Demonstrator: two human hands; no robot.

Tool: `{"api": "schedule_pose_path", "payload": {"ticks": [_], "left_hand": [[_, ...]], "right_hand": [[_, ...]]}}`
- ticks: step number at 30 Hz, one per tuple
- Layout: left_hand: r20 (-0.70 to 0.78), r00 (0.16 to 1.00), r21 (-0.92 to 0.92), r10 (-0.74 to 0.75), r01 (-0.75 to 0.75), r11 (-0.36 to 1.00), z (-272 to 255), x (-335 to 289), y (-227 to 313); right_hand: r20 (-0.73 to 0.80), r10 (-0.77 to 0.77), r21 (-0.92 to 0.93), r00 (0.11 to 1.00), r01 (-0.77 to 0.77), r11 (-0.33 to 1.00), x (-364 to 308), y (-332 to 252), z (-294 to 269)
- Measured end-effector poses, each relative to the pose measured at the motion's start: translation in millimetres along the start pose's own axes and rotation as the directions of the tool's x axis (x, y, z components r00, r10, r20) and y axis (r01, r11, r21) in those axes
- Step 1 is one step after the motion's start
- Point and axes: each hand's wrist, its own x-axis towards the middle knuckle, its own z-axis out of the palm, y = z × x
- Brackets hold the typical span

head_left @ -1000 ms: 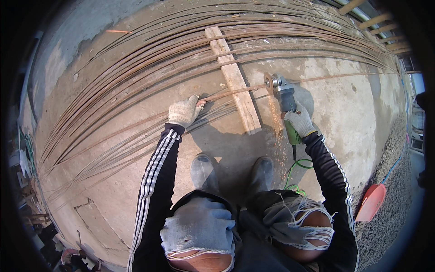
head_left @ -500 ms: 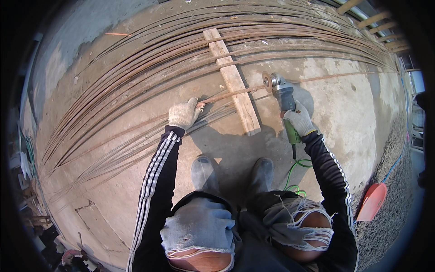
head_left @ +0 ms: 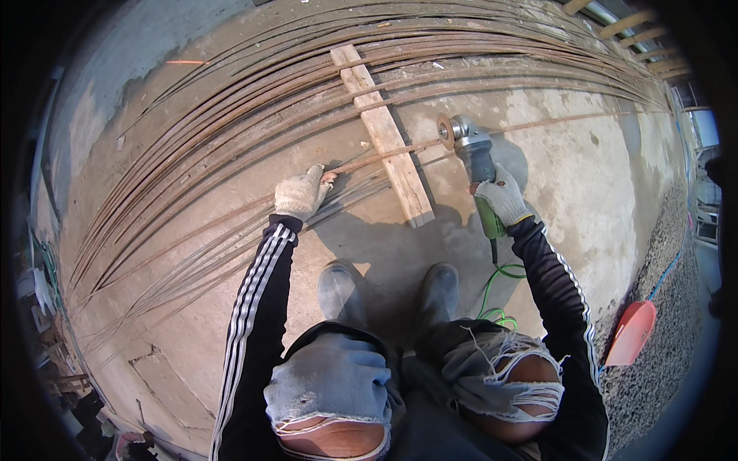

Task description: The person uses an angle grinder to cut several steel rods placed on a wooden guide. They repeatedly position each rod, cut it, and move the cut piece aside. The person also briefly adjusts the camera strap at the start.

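Note:
In a white work glove, my left hand [head_left: 301, 192] is closed round a rusty steel rebar [head_left: 361, 163]. That bar lies across a wooden plank [head_left: 392, 146] and runs on to the right past the grinder. My right hand [head_left: 501, 197], also gloved, grips the green body of an angle grinder [head_left: 480, 163]. The grinder's round disc [head_left: 445, 131] stands at the rebar just right of the plank; whether it touches the bar I cannot tell. Several thinner rods [head_left: 231, 242] lie on the floor below my left hand.
Many long rusty bars [head_left: 254, 100] curve over the plank's far part. A green power cord [head_left: 492, 288] trails from the grinder towards my right leg. My boots [head_left: 342, 292] stand on the concrete floor. On gravel at the right lies a red scoop-like thing [head_left: 634, 332].
The whole scene has shifted slightly left and up in the picture. Both hands keep their holds, and the grinder stays at nearly the same place along the rebar.

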Motion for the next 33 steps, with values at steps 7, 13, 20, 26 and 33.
{"api": "schedule_pose_path", "payload": {"ticks": [7, 13, 20, 26, 33], "left_hand": [[-0.043, 0.998, -0.014, 0.036, -0.036, 0.999, -5, -2, 1], [0.055, 0.998, -0.038, -0.014, 0.016, 0.999, -11, 0, 5], [0.043, 0.999, 0.010, -0.015, 0.015, 1.000, -7, 1, 5], [0.020, 1.000, -0.024, 0.012, -0.012, 1.000, -5, -1, 2], [0.056, 0.998, 0.009, -0.010, 0.010, 1.000, -4, 1, 3]], "right_hand": [[0.053, 0.022, -0.069, 0.998, -0.019, 0.997, 3, 7, -1], [0.021, -0.015, -0.017, 1.000, 0.016, 1.000, 3, 7, 2], [0.068, 0.077, -0.110, 0.995, -0.069, 0.991, 17, -10, -8], [0.081, 0.103, -0.209, 0.991, -0.084, 0.974, 12, -33, -13], [0.060, 0.034, -0.249, 0.998, -0.018, 0.968, -3, -46, -11]]}}
